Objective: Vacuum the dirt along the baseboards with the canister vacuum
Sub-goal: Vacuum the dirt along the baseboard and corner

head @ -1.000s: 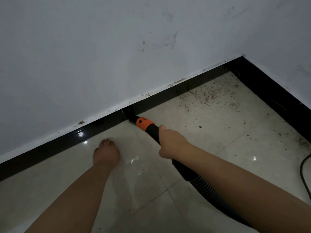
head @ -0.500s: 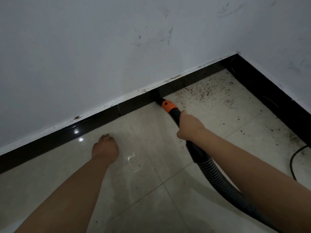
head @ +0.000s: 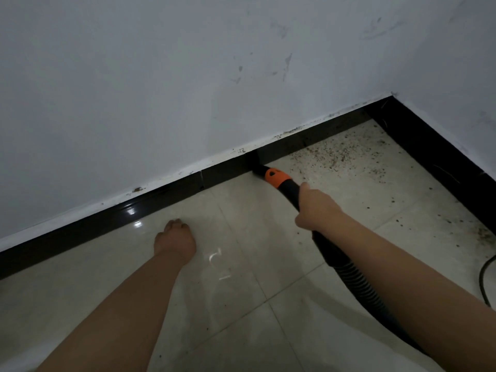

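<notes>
- The right hand [head: 318, 210] is gripping the black vacuum wand [head: 291, 190], fingers curled round it just behind the orange collar [head: 276, 178].
- The nozzle [head: 256, 163] is touching the black baseboard [head: 161, 196] where the floor [head: 241, 264] is meeting the wall.
- Dirt [head: 338, 157] is lying scattered toward the floor's far right corner (thickest by the baseboard).
- The left hand [head: 174, 241] is resting on the floor with fingers curled under, holding nothing.
- The ribbed hose [head: 357, 283] is trailing back under the right forearm.
</notes>
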